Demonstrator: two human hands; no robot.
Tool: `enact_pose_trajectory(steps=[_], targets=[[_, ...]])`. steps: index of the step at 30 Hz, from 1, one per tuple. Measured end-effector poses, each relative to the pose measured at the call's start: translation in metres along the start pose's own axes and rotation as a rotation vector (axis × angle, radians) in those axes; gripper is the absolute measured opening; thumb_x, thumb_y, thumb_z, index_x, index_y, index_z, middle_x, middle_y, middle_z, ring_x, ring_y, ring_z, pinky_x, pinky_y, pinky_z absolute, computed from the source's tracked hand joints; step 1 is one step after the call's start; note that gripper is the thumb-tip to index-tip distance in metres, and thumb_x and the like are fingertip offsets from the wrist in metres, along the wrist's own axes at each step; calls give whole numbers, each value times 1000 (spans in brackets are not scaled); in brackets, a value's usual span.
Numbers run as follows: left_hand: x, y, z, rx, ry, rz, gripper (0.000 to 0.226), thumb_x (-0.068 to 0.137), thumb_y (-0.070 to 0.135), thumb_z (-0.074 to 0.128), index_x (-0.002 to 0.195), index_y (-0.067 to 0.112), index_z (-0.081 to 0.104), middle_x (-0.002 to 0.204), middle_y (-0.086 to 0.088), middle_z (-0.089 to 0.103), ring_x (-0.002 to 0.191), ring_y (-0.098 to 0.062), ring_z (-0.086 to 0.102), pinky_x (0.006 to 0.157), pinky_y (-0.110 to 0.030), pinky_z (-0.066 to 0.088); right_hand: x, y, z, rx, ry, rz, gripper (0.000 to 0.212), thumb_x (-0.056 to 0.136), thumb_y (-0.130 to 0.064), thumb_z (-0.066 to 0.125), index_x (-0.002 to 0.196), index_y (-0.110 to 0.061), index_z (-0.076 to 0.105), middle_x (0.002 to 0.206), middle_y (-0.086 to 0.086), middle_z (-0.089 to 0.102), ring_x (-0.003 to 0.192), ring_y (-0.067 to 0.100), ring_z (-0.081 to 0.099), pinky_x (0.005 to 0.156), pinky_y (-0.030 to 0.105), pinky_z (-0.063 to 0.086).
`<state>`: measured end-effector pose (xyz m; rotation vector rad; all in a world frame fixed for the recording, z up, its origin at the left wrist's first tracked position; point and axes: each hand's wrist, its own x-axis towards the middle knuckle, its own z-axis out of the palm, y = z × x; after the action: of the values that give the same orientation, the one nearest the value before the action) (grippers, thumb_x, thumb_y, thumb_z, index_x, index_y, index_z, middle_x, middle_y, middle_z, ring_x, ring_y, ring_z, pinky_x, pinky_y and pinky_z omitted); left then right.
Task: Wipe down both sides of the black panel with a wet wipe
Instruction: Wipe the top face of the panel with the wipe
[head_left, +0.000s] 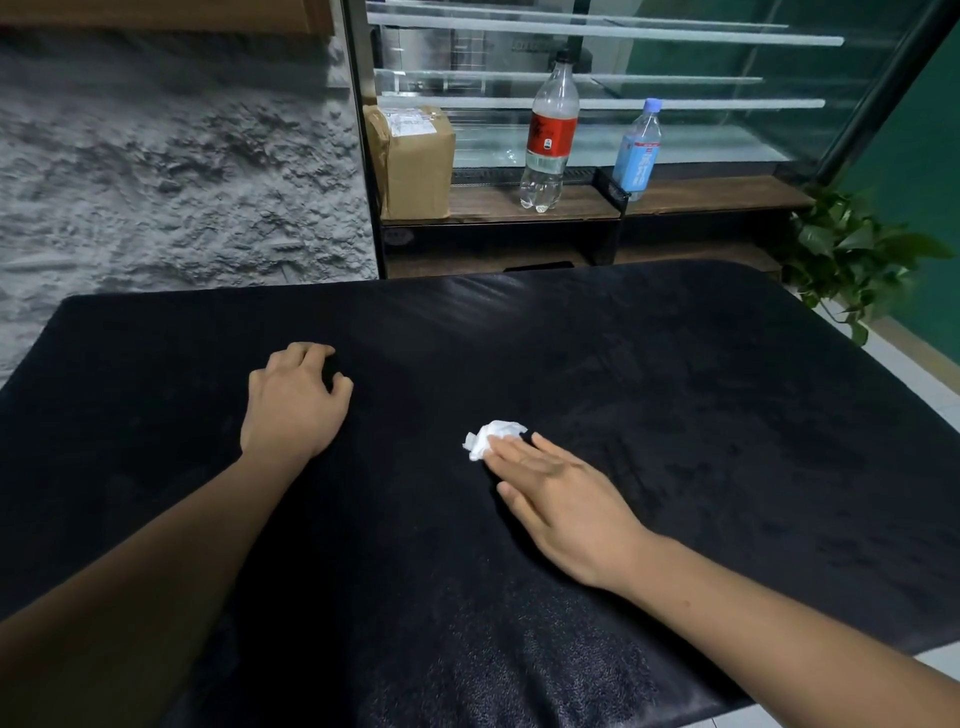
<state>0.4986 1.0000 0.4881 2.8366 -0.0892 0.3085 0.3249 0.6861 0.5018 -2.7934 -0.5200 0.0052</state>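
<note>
near the middle of the black panel (675, 415), the balled wet wipe (491, 436) sits under the straight, close-set fingertips of the right hand (566, 499), pressed rather than pinched. the left hand (293, 405) rests toward the left edge, fingers loosely curled and holding nothing. the wad could likely slip from under the flat fingers, leaving unwiped streaks.

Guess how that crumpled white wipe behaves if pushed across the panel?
Likely floppy and light: the wipe is a small crumpled wad, so it should squash under the flat right hand. It probably drags rather than rolls on the grainy black panel.
</note>
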Motion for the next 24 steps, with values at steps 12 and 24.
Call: enact_pose_trajectory(steps=[12,24], targets=[[1,-2,1,2,-1,-2,49,102,45,40,143,23,55,147,1,53,136,-25,46,113,-48,35,-9,41,-20,1,61,108,47,114,-37,31,159,-32,42,167,-15,34,153,-8,20,130,27,11],[2,-4,5,8,11,4,48,101,46,40,141,23,56,144,1,54,133,-24,47,111,-49,37,-24,94,-38,-10,129,260,39,114,-31,33,148,-30,51,153,-18,46,139,10,44,124,19,20]])
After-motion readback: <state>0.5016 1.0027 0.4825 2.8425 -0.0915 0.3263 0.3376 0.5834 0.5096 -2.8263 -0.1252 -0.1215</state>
